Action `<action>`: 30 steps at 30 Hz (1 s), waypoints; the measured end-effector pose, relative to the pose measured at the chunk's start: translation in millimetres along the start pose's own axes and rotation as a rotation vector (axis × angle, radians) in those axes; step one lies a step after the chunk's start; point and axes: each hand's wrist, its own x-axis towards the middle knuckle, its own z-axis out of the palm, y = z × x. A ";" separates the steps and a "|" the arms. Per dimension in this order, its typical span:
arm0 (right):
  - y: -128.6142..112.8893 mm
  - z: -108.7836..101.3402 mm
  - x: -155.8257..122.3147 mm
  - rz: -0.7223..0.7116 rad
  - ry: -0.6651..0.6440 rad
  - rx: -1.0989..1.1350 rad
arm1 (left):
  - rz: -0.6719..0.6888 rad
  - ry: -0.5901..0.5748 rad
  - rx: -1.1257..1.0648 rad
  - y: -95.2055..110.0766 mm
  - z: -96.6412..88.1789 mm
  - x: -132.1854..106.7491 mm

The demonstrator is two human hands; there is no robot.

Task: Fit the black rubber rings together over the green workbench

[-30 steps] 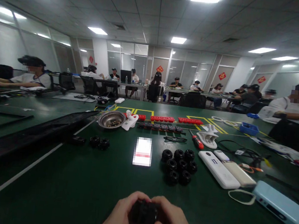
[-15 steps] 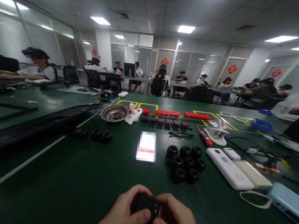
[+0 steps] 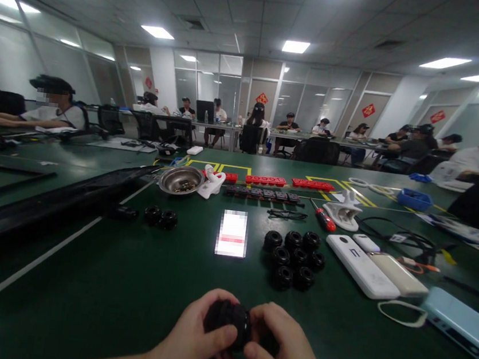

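Near the bottom of the view, a black wheel-like part (image 3: 227,321) with a ridged surface is held above the green table. My left hand (image 3: 199,336) wraps round its left side, thumb across the front and fingers behind and below. My right hand (image 3: 285,346) is curled at its right edge, with fingertips and thumb against it; part of the contact is hidden. Similar black wheels (image 3: 293,257) lie in a cluster beyond my right hand. Two more black wheels (image 3: 161,217) sit together farther left.
A lit phone (image 3: 232,233) lies mid-table. Behind it are a metal bowl (image 3: 170,180) with small parts, red strips (image 3: 265,180), a black strip (image 3: 263,195) and a screwdriver (image 3: 325,218). Power banks (image 3: 361,268) lie right; a long black piece (image 3: 46,209) lies left. People sit beyond.
The black part has turned in my hands, and its round face shows more now. My right fingers have shifted slightly at its edge. The view has moved a little.
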 end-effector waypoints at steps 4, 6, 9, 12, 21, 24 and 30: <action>-6.9 -5.2 -0.7 -0.061 -0.004 -0.055 | -0.014 -0.023 -0.003 -0.2 -1.1 2.3; -6.2 -5.6 -2.4 -0.131 0.010 -0.053 | -0.017 -0.031 -0.013 0.3 -1.6 2.2; -0.8 -3.0 -3.6 -0.126 0.060 -0.018 | -0.016 -0.057 -0.020 1.0 -1.7 0.1; 3.1 -0.3 -1.7 -0.045 0.029 -0.021 | -0.020 -0.076 -0.021 0.8 -1.9 -1.6; -11.2 -8.0 0.5 -0.105 -0.127 0.049 | -0.039 -0.118 0.027 3.4 -4.9 -1.0; -11.1 -5.6 0.0 -0.049 -0.109 0.016 | -0.055 -0.113 0.029 3.8 -3.6 -2.7; -9.9 -2.1 -0.6 0.067 -0.108 -0.095 | 0.000 -0.065 0.034 3.8 1.3 -2.1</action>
